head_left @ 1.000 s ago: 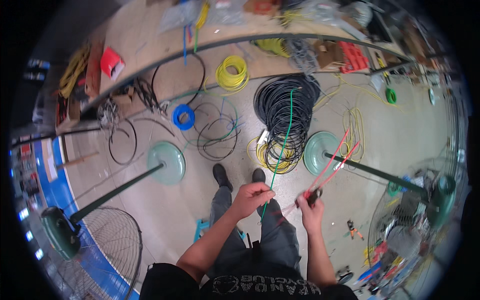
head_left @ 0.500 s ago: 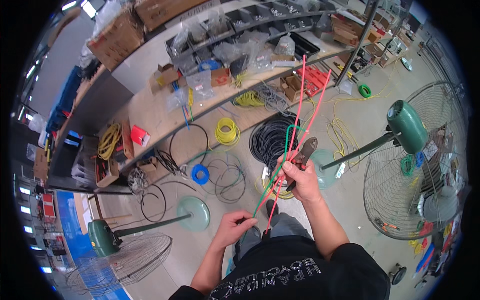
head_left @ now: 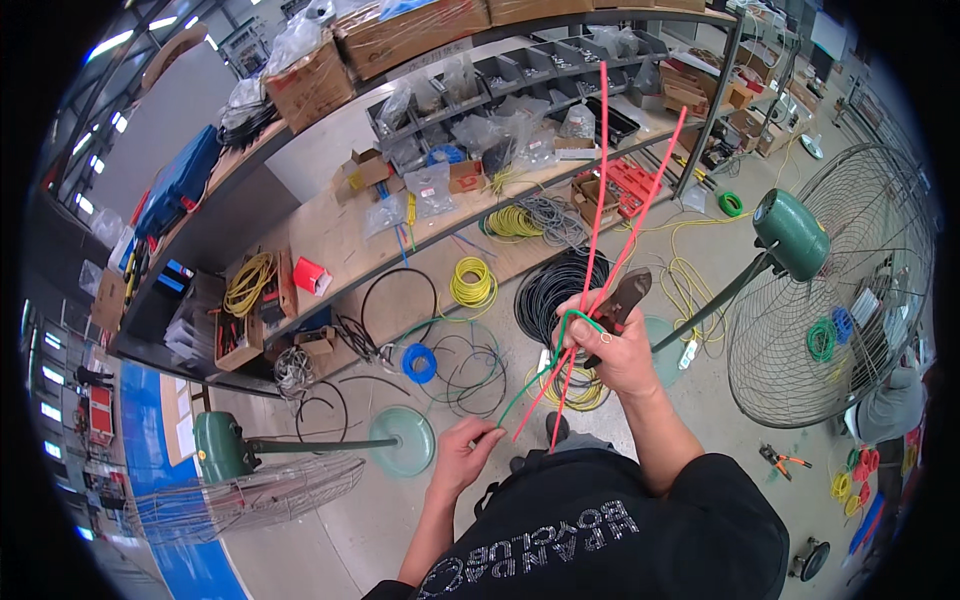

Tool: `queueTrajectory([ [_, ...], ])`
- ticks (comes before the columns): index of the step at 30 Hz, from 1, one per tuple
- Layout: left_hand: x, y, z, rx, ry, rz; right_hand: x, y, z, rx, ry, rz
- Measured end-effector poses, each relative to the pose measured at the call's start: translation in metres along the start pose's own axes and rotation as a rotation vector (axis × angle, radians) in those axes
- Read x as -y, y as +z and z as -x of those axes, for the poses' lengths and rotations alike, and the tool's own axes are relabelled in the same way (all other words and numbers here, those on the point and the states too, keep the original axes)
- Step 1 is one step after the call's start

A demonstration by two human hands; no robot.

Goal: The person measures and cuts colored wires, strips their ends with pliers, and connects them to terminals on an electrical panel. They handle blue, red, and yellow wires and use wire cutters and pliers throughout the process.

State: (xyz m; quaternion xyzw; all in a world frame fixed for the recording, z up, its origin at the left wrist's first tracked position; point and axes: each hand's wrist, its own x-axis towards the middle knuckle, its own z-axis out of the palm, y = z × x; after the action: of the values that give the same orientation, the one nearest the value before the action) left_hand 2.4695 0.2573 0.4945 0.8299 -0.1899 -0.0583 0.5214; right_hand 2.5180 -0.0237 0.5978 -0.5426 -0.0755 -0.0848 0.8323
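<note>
My right hand is closed round two long red wires, which fan apart above it; their lower ends hang below the fist. Dark-handled cutting pliers are gripped in the same hand, jaws pointing up and away. A green wire bends over in a small loop at my right thumb and fingers, crossing the red wires. Its lower run slants down to my left hand, where thumb and fingertips pinch it. Whether the green wire goes fully around the red ones is hidden by my fingers.
Ahead stands a long workbench with grey parts bins, bags and boxes. Coils of black cable, yellow wire and blue tape lie beyond my hands. Green caged fans stand left and right.
The green wire's tall loop has been drawn down to a small one at my right fingers. My left hand still pinches its lower part. The whole view has shifted slightly.
</note>
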Motion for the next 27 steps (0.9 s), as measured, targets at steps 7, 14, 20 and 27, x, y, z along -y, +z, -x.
queueTrajectory([
  [7,0.016,-0.008,0.028,-0.076,0.042,-0.027,-0.002,0.029,0.017,0.038,-0.017,0.041],
  [14,0.021,-0.014,0.038,-0.045,0.04,0.055,-0.007,0.039,0.03,-0.004,-0.041,0.083],
  [20,0.029,-0.022,0.049,0.069,-0.015,0.266,-0.004,0.032,0.027,-0.075,-0.034,0.202],
  [27,0.034,-0.039,0.073,0.31,-0.328,0.718,-0.032,0.014,-0.004,-0.268,-0.005,0.091],
])
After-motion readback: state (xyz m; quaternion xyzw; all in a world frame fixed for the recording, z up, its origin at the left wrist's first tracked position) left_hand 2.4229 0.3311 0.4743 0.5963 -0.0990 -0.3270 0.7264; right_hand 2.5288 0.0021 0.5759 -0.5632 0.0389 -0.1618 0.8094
